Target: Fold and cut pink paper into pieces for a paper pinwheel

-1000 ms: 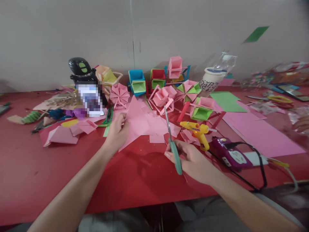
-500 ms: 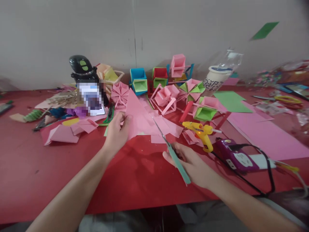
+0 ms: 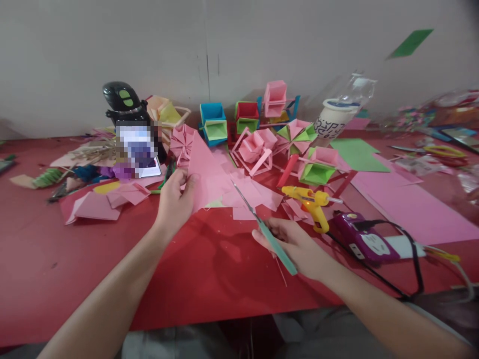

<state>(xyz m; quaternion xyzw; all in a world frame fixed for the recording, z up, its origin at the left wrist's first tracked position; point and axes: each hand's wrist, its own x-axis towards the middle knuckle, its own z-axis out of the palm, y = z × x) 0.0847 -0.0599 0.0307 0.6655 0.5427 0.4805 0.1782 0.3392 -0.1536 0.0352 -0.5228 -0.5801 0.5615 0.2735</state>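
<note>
Between the thumb and fingers of my left hand point(image 3: 175, 197) is a pink sheet of paper point(image 3: 205, 169), standing up with a pointed top. My right hand point(image 3: 288, 239) grips a pair of scissors point(image 3: 277, 248) with a light green handle. The blades point up and to the left, a little apart from the sheet's right side. Below my right hand, a thin pale strip point(image 3: 281, 271) shows against the red table. More pink paper pieces point(image 3: 269, 195) lie behind the blades.
Folded paper models point(image 3: 258, 144) stand along the wall. A yellow glue gun point(image 3: 310, 199) lies right of the scissors, near a purple power socket point(image 3: 364, 239) with a black cable. A phone point(image 3: 140, 149) leans on a black holder point(image 3: 125, 99). A paper cup point(image 3: 333, 119) stands behind.
My left hand and the pink sheet have shifted slightly left. A thin pale strip now shows below my right hand. The scissors stay in nearly the same place.
</note>
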